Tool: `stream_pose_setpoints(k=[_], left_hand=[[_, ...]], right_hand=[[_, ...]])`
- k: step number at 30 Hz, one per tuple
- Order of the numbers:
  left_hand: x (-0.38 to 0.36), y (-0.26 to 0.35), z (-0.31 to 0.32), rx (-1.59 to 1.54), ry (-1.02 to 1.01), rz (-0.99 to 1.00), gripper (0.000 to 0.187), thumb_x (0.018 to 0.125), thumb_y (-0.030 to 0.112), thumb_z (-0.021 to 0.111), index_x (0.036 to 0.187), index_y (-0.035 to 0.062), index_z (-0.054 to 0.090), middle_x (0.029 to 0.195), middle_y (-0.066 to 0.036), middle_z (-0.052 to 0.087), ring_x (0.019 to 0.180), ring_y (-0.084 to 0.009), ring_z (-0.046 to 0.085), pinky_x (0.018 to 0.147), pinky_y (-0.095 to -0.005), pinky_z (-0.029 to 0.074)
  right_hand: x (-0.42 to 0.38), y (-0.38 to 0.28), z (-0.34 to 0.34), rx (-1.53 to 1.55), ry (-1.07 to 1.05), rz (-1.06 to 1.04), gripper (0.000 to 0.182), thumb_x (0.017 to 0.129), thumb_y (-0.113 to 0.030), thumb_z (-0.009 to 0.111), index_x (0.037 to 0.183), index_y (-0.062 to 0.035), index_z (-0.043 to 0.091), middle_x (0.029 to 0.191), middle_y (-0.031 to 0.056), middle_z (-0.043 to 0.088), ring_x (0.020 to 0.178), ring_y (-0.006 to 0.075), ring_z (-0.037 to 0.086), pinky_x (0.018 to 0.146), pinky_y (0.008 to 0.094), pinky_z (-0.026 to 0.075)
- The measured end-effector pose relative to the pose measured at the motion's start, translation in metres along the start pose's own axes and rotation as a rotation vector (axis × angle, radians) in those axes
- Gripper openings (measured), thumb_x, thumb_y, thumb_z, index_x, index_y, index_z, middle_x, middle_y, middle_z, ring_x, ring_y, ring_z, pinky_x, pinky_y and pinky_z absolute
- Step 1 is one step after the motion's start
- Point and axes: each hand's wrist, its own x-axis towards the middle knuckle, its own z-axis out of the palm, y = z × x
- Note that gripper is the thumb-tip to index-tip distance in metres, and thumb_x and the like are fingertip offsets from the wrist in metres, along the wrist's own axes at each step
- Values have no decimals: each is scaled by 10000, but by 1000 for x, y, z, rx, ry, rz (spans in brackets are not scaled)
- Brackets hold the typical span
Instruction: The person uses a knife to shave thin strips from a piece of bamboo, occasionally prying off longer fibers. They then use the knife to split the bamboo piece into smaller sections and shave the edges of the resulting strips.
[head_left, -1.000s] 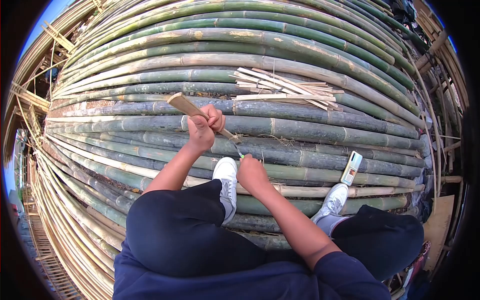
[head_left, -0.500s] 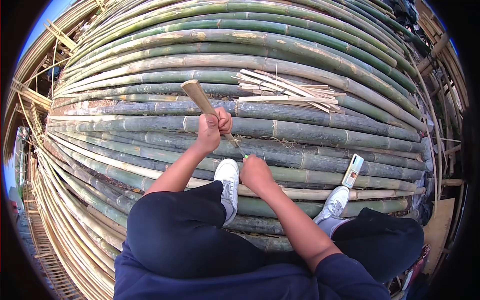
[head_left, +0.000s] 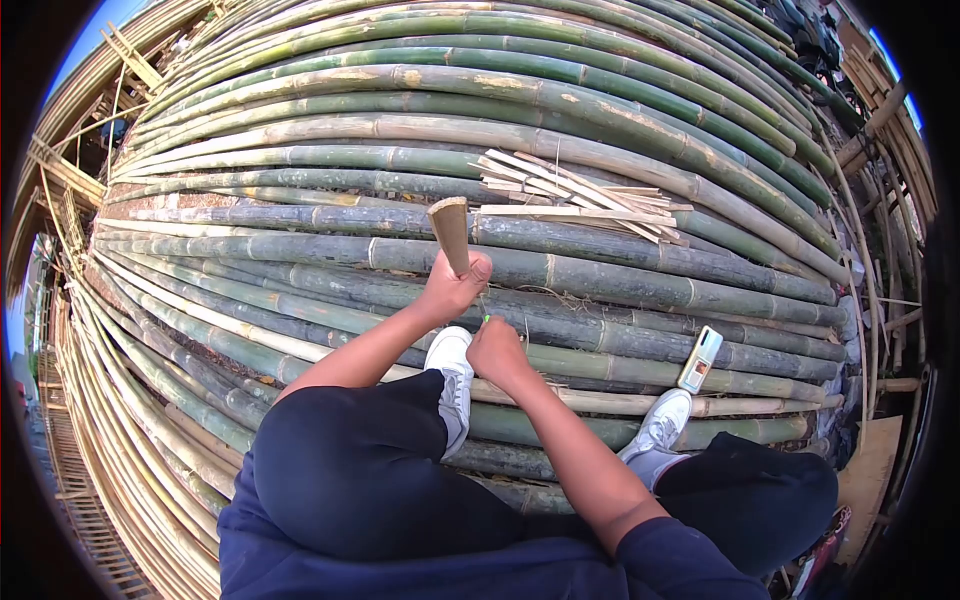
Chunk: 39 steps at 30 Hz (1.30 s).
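Note:
My left hand [head_left: 453, 286] is closed round a split bamboo piece [head_left: 450, 232], whose wide end sticks up and away from me above the fist. Just below and to the right, my right hand [head_left: 497, 350] is closed on a small tool with a green part [head_left: 487, 318] showing at the thumb. Its blade is mostly hidden between the hands. Beyond them, a pile of thin bamboo strips [head_left: 580, 195] lies across the poles.
Long bamboo poles [head_left: 620, 265] lie side by side under and around me. A phone [head_left: 700, 359] rests on them near my right shoe [head_left: 665, 420]. My left shoe [head_left: 450, 385] is close to my right hand. More bamboo stands at both sides.
My left hand has moved right and down with the bamboo piece, which now points more steeply up. My right hand has shifted slightly left, and the hands are closer together.

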Motion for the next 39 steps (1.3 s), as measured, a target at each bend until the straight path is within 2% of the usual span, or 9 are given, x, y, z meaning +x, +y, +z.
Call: stream_pose_setpoints(k=[6,9,11,13,16,19,20,24,39], left_hand=[[-3,3,8,350,10,129,536,970,162,443,473,34,288,416,3,324,381,-94,274,393,-310,218],[-13,-14,3,347,151,159,533,971,143,442,472,35,289,421,3,336,380,-94,277,389,-294,211],[-1,17,9,233,230,135,515,975,136,433,489,62,278,427,14,296,379,-83,262,389,-274,213],[13,43,7,-193,364,-55,518,960,212,507,492,105,311,437,51,305,395,-51,249,380,-284,216],[8,33,5,-270,345,-93,501,942,306,546,537,130,310,475,60,302,427,-38,279,397,-248,227],[-4,7,-6,-5,124,17,513,911,407,573,582,131,293,522,59,311,456,-43,302,416,-233,232],[-7,4,-6,-155,47,69,560,870,553,551,641,114,292,542,36,292,455,-73,244,433,-249,200],[-6,19,-5,-306,132,144,653,818,702,464,628,103,283,558,43,260,479,-59,210,440,-242,162],[-1,9,3,-297,247,57,701,748,787,403,615,117,248,506,43,221,432,-74,166,421,-264,165]], right_hand=[[24,9,22,-10,6,36,245,786,-24,496,961,144,460,900,366,591,886,469,611,792,493,493],[32,13,24,-45,-14,-50,232,785,-25,504,949,134,466,900,358,594,884,473,610,791,493,494],[16,-4,9,-45,-6,20,228,792,-30,501,947,134,466,869,355,598,860,472,614,776,491,498],[0,-15,0,-20,15,13,218,826,-56,483,928,136,483,835,354,597,832,478,612,762,499,493],[0,-1,7,-27,41,-25,236,875,-90,452,904,139,498,783,352,596,785,485,609,740,511,487],[4,11,18,-50,24,-48,249,896,-100,435,902,141,495,768,349,595,767,485,608,728,514,486],[3,14,21,-47,4,-45,252,903,-103,432,905,142,494,771,348,596,767,484,608,726,514,485],[-3,1,15,-21,62,-3,260,918,-116,423,894,133,494,762,346,595,753,483,606,710,522,483],[-8,-1,0,-41,64,-19,222,918,-99,438,910,120,479,780,335,604,760,474,617,696,507,496]])
